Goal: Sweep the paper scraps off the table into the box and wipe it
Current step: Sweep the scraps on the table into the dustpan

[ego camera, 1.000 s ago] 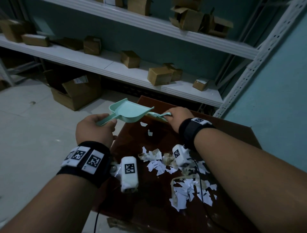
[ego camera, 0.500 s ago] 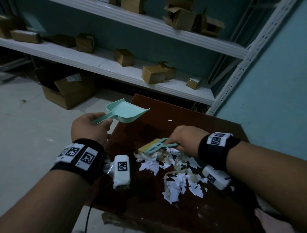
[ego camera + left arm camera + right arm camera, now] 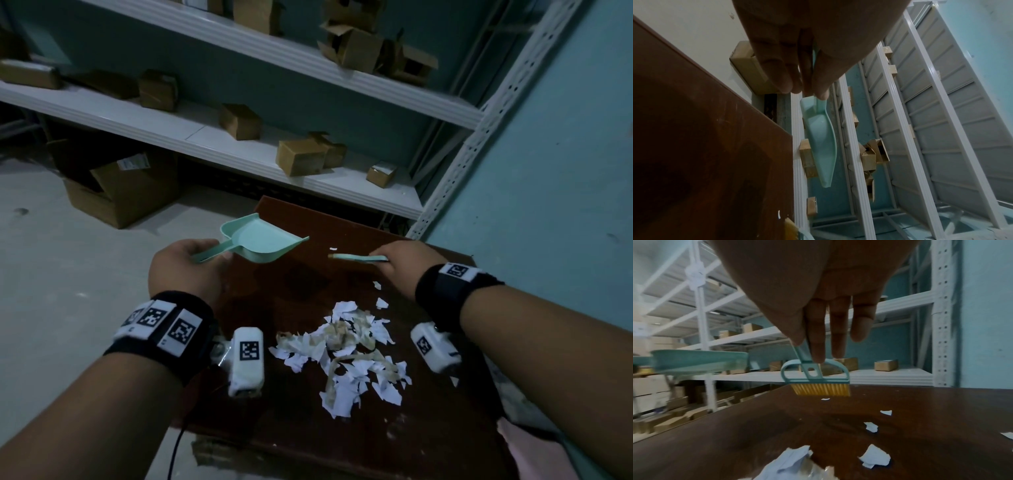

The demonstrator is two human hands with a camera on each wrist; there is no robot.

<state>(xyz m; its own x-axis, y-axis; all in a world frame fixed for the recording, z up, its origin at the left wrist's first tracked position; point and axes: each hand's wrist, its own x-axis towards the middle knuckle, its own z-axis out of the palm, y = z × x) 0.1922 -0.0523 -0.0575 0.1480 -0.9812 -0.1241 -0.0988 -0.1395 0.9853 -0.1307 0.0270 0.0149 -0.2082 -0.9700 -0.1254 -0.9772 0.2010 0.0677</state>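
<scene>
My left hand (image 3: 186, 265) grips the handle of a mint-green dustpan (image 3: 262, 241), held level in the air above the far left corner of the dark brown table (image 3: 308, 428). The dustpan (image 3: 819, 142) shows edge-on in the left wrist view. My right hand (image 3: 406, 263) pinches the handle of a small mint-green brush (image 3: 356, 257) with yellow bristles (image 3: 821, 389), which hover just above the table near a lone scrap (image 3: 825, 399). A heap of white paper scraps (image 3: 346, 353) lies in the middle of the table, nearer to me than both tools. An open cardboard box (image 3: 120, 188) stands on the floor at left.
White metal shelving (image 3: 239, 150) with several small cardboard boxes runs behind the table. A teal wall (image 3: 548, 171) is on the right. A few stray scraps (image 3: 380, 301) lie between the heap and my right hand. Grey floor (image 3: 68, 291) lies to the left of the table.
My right hand has carried the brush from the heap back toward the far side of the table, after dragging scraps nearer. The left hand keeps the dustpan in the same spot.
</scene>
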